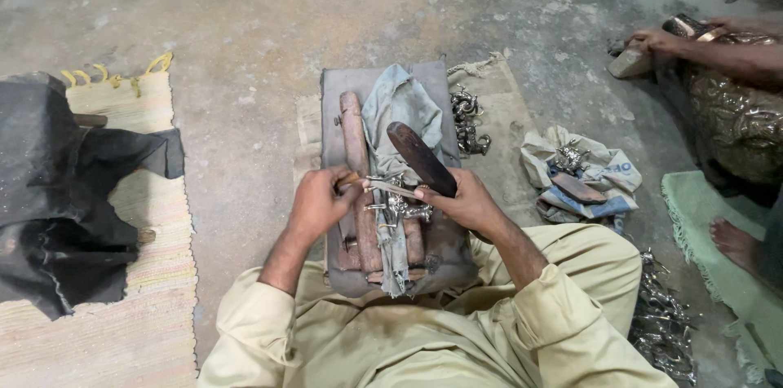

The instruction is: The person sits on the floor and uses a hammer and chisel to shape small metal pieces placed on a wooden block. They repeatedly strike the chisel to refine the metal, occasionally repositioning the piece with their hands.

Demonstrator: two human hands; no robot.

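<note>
1. The person wears a loose tunic [391, 347] of pale khaki cloth, creased with many folds.
2. Both sleeves are rolled up above the elbows.
3. The trousers [587, 253], at 3 o'clock, have the same khaki colour.

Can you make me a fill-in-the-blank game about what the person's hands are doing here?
1. The right hand grips a dark wooden ____.
2. The left hand holds a thin tool against a small shiny ____ piece.
3. A pale blue ____ is draped over the grey block.
4. The sitting person wears ____ clothes.

Missing words: mallet; metal; cloth; beige
</note>
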